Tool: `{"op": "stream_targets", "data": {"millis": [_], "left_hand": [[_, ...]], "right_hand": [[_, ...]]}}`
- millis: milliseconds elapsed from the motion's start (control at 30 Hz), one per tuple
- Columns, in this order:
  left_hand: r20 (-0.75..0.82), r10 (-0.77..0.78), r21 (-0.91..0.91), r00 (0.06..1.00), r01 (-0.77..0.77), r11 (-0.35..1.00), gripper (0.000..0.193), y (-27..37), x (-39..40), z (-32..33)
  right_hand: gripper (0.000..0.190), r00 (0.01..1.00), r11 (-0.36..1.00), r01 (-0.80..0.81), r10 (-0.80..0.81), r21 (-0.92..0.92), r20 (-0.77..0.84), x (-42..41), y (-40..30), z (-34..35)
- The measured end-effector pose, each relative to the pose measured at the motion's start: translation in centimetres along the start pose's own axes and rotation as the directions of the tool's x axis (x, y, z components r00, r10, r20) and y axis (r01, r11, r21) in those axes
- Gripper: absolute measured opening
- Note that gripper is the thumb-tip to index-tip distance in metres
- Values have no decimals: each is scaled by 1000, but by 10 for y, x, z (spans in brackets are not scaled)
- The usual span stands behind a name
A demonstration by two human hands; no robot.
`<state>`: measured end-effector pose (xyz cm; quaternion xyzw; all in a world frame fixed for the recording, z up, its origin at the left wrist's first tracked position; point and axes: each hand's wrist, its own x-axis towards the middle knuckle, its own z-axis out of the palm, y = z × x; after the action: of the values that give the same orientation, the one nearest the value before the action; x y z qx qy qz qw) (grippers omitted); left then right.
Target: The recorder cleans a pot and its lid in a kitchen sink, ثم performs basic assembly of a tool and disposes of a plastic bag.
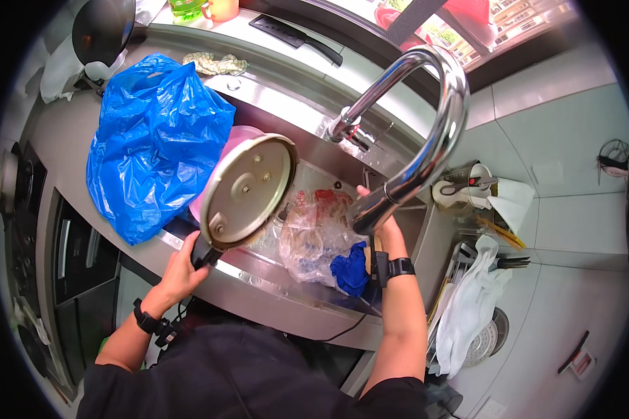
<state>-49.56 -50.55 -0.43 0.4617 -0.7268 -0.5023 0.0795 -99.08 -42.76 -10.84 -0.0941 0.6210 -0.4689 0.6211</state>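
My left hand (181, 272) grips the black handle (205, 253) of a metal pressure cooker lid (249, 188). The lid is tilted over the left part of the steel sink (320, 173), its underside facing me. Behind it shows part of a pink basin (243, 133). My right hand (390, 233) is at the end of the chrome faucet spout (424, 162), which hides most of its fingers; whether it grips the spout is unclear. Below that hand, a crumpled clear plastic bag (309, 241) with red print and a dark blue cloth-like bundle (351, 269) lie in the sink.
A large blue plastic bag (157, 141) covers the counter left of the sink. On the back ledge are a black cleaver (293, 36) and a crumpled rag (215, 63). Right of the sink stand a utensil holder (464, 186) and a rack draped with white gloves (469, 309).
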Motion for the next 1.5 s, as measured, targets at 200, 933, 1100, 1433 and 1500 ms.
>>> {"op": "stream_targets", "data": {"millis": [200, 933, 1100, 1433, 1500], "left_hand": [[95, -212, -460, 973, 231, 857, 62, 3, -27, -20], [-319, -481, -804, 817, 36, 593, 39, -89, -46, -121], [-331, -438, -830, 836, -37, 557, 35, -116, -32, -127], [-314, -384, -776, 868, -2, 630, 66, -122, -29, -124], [-301, -361, -783, 883, -12, 623, 67, -127, -29, -123]], "right_hand": [[40, 823, 510, 253, -560, -822, -95, 59, 51, 24], [34, 718, 330, 278, -696, -902, -34, 19, 51, 138], [28, 860, 512, 360, -507, -780, 64, -61, 24, 249], [20, 906, 846, 422, -404, -327, 123, -112, 11, 361], [22, 905, 859, 425, -407, -287, 122, -115, 13, 376]]}}
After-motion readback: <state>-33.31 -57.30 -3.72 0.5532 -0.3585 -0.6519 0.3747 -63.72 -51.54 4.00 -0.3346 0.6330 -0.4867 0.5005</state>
